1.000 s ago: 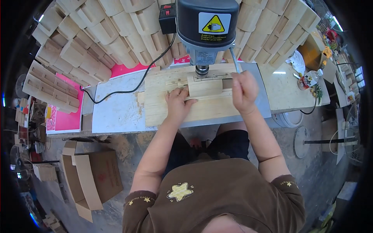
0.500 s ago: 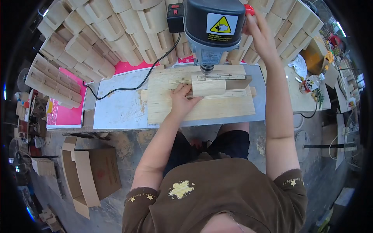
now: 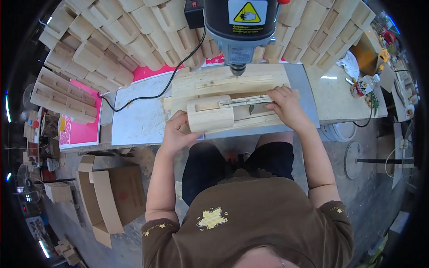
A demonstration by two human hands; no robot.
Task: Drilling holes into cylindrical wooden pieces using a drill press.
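Observation:
A pale, rounded wooden block with a recess along its top lies in front of the drill press. My left hand grips its left end, thumb at the near edge and fingers behind. My right hand is closed on the right end of a narrow wooden strip, which runs along the block's far side and over part of it. Beneath the strip a dark, pointed piece shows. A wooden base board lies under the drill chuck, whose bit points down, apart from the block.
Stacked, recessed wooden pieces line the back of the bench. A black cord curves across the white board. At the right stand a bottle and a white cloth. An open cardboard box sits on the floor at left.
My right hand has left the drill press's red-knobbed handle and come down to the strip. The block has moved left and nearer, out from under the chuck, with my left hand on it.

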